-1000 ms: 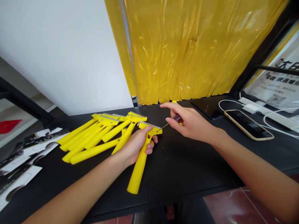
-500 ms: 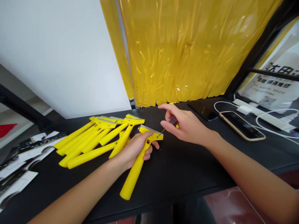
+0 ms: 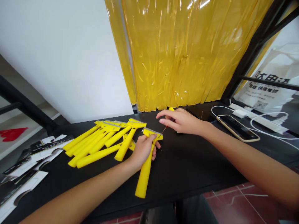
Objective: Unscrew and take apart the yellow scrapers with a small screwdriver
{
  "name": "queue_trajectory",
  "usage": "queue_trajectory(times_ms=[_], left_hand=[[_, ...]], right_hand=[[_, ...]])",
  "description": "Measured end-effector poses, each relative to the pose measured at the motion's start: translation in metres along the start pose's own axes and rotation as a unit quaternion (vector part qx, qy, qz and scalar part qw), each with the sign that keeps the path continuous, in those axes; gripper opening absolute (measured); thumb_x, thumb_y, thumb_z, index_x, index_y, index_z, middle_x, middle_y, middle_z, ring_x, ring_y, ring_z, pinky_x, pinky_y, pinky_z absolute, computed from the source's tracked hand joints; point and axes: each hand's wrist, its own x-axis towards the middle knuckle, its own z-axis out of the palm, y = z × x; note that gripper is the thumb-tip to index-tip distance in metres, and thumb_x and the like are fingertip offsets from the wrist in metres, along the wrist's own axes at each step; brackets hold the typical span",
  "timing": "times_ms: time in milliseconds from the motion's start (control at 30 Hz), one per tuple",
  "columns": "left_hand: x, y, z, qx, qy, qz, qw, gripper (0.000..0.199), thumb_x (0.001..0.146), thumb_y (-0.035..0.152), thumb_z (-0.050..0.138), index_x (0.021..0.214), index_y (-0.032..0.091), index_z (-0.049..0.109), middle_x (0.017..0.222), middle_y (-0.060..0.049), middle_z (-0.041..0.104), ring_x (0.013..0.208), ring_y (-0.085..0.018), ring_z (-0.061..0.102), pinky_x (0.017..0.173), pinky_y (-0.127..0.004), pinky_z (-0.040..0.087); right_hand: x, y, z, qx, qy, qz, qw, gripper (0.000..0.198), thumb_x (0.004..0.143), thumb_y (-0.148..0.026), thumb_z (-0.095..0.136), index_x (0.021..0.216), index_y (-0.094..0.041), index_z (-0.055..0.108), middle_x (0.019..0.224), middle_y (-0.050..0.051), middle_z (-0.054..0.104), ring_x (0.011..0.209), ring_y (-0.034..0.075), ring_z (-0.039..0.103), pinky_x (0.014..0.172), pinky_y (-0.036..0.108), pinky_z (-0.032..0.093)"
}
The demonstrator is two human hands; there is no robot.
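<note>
Since half a second ago, the handle of the yellow scraper (image 3: 146,166) has swung to slant less, and the right hand's (image 3: 181,121) index finger has dropped closer to the thumb. The scraper is held just above the counter (image 3: 187,168), right of the loose scrapers (image 3: 102,143). The left hand (image 3: 144,149) has its fingers curled firmly round the scraper's neck, thumb pressed on the head; the right fingers are nearly closed on what looks like a screwdriver (image 3: 163,132), its shaft sloping down to the head's right end. Whether the tip is seated, I cannot tell. To do this well, I would brace the head with the left thumb, line the shaft up squarely and turn with light, steady pressure, skin clear of the metal edge. Unlike the earlier frame, the screwdriver's dark grip is now mostly hidden by the fingers
</note>
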Motion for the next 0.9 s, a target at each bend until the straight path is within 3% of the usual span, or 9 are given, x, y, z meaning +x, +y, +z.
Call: queue_trajectory(times_ms=[233, 300, 433, 533, 667, 833, 900], left_hand=[[-0.006, 0.002, -0.005, -0.02, -0.036, -0.001, 0.999, 0.043, 0.093, 0.042, 0.053, 0.062, 0.014, 0.061, 0.039, 0.001, 0.045, 0.031, -0.011, 0.039, 0.035, -0.024, 0.032], [-0.007, 0.005, -0.005, -0.032, -0.047, -0.004, 0.998, 0.041, 0.093, 0.04, 0.053, 0.063, 0.014, 0.061, 0.042, 0.001, 0.047, 0.032, -0.01, 0.038, 0.035, -0.024, 0.033], [-0.008, 0.008, -0.007, -0.023, -0.057, -0.015, 0.998, 0.042, 0.094, 0.04, 0.052, 0.063, 0.013, 0.061, 0.042, 0.001, 0.047, 0.032, -0.01, 0.039, 0.036, -0.023, 0.034], [-0.007, 0.011, -0.009, -0.026, -0.068, -0.04, 0.997, 0.04, 0.095, 0.04, 0.052, 0.067, 0.013, 0.063, 0.042, 0.001, 0.047, 0.033, -0.01, 0.041, 0.037, -0.023, 0.034], [-0.002, 0.014, -0.016, -0.062, -0.097, -0.085, 0.99, 0.034, 0.094, 0.037, 0.053, 0.076, 0.011, 0.066, 0.063, -0.005, 0.063, 0.038, -0.009, 0.045, 0.038, -0.023, 0.038], [0.003, 0.019, -0.024, -0.088, -0.113, -0.143, 0.979, 0.029, 0.094, 0.033, 0.052, 0.083, 0.01, 0.067, 0.073, -0.007, 0.065, 0.042, -0.008, 0.046, 0.04, -0.023, 0.041], [0.004, 0.019, -0.025, -0.102, -0.111, -0.154, 0.977, 0.026, 0.094, 0.032, 0.052, 0.088, 0.011, 0.067, 0.075, -0.006, 0.066, 0.043, -0.008, 0.045, 0.039, -0.023, 0.041]], right_hand=[[-0.024, 0.004, 0.012, 0.083, 0.057, -0.006, 0.995, 0.053, 0.098, -0.028, 0.055, 0.148, -0.024, 0.039, 0.088, 0.0, 0.058, 0.069, 0.012, 0.053, 0.063, 0.025, 0.043], [-0.026, 0.006, 0.015, 0.082, 0.074, 0.002, 0.994, 0.052, 0.097, -0.028, 0.057, 0.146, -0.024, 0.042, 0.09, 0.0, 0.059, 0.069, 0.012, 0.054, 0.062, 0.025, 0.044], [-0.026, 0.008, 0.019, 0.036, 0.11, 0.014, 0.993, 0.031, 0.097, -0.031, 0.058, 0.127, -0.024, 0.059, 0.075, -0.004, 0.057, 0.058, 0.009, 0.052, 0.058, 0.024, 0.041], [-0.028, 0.004, 0.019, 0.031, 0.116, 0.001, 0.993, 0.035, 0.098, -0.027, 0.054, 0.133, -0.026, 0.055, 0.073, -0.005, 0.055, 0.056, 0.009, 0.05, 0.056, 0.024, 0.04], [-0.03, -0.004, 0.021, 0.021, 0.102, -0.035, 0.994, 0.051, 0.094, -0.022, 0.057, 0.143, -0.025, 0.045, 0.083, -0.002, 0.058, 0.065, 0.011, 0.054, 0.062, 0.025, 0.043], [-0.029, -0.001, 0.025, -0.011, 0.089, -0.035, 0.995, 0.029, 0.098, -0.032, 0.058, 0.125, -0.021, 0.059, 0.073, -0.004, 0.058, 0.059, 0.01, 0.052, 0.058, 0.024, 0.037], [-0.029, 0.0, 0.025, -0.006, 0.085, -0.026, 0.996, 0.03, 0.1, -0.029, 0.054, 0.129, -0.022, 0.057, 0.069, -0.005, 0.055, 0.055, 0.009, 0.048, 0.055, 0.024, 0.035]])
